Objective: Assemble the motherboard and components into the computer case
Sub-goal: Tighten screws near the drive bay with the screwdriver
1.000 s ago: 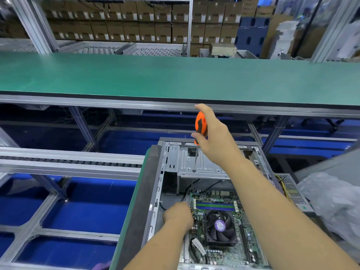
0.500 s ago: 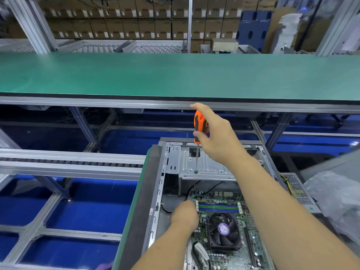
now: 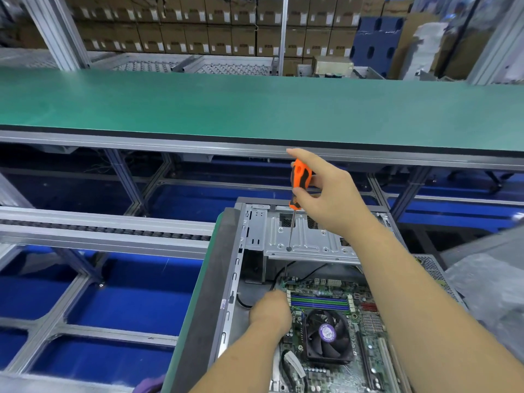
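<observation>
An open grey computer case (image 3: 249, 239) lies flat at the bottom centre. Inside it sits a green motherboard (image 3: 368, 333) with a black CPU fan (image 3: 327, 334) and memory slots. My right hand (image 3: 329, 194) grips an orange and black screwdriver (image 3: 300, 182) upright. Its shaft points down, and the tip is at the metal drive bracket (image 3: 309, 239) at the case's far end. My left hand (image 3: 270, 310) rests curled at the motherboard's left edge, near a black cable; its fingertips are hidden.
A long green workbench (image 3: 255, 109) runs across behind the case. A roller conveyor rail (image 3: 99, 231) lies to the left over a blue floor. Crumpled clear plastic (image 3: 487, 293) sits at the right. Stacked cardboard boxes (image 3: 198, 24) fill the background.
The view has shifted slightly. My right hand has turned the screwdriver a little at the same spot on the bracket. My left hand stays at the motherboard's left edge.
</observation>
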### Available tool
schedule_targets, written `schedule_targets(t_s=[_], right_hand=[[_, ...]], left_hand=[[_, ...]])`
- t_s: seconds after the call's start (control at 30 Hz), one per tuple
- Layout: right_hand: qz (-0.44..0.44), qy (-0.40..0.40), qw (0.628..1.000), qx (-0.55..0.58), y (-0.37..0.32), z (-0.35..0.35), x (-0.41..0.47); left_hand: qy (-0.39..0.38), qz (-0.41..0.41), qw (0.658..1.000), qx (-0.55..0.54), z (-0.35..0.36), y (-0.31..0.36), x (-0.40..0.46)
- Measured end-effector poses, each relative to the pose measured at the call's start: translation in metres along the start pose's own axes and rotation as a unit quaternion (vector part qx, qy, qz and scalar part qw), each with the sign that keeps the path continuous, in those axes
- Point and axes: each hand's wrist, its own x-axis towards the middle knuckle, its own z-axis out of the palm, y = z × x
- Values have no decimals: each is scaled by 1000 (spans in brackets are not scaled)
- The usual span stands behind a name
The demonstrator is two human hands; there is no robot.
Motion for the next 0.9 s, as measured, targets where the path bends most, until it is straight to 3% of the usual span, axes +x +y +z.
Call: schedule_targets(t_s=[0.13,0.27,0.43,0.63,0.9], right_hand=[[-6,17,997,-71,-2,-1,3],[-3,-19,1000,8,-8,-2,2],[-44,52,992,-110,-10,-2,3],[-23,46,997,-60,-5,-4,0],[-48,57,993,-86,-6,-3,1]], left_hand=[[2,0,1000,0,-1,0,-2],[3,2,1000,1,-1,0,-3],[6,5,1000,5,-2,0,-4],[9,9,1000,7,-2,1,-4],[14,2,1000,-14,-1,1,-1]])
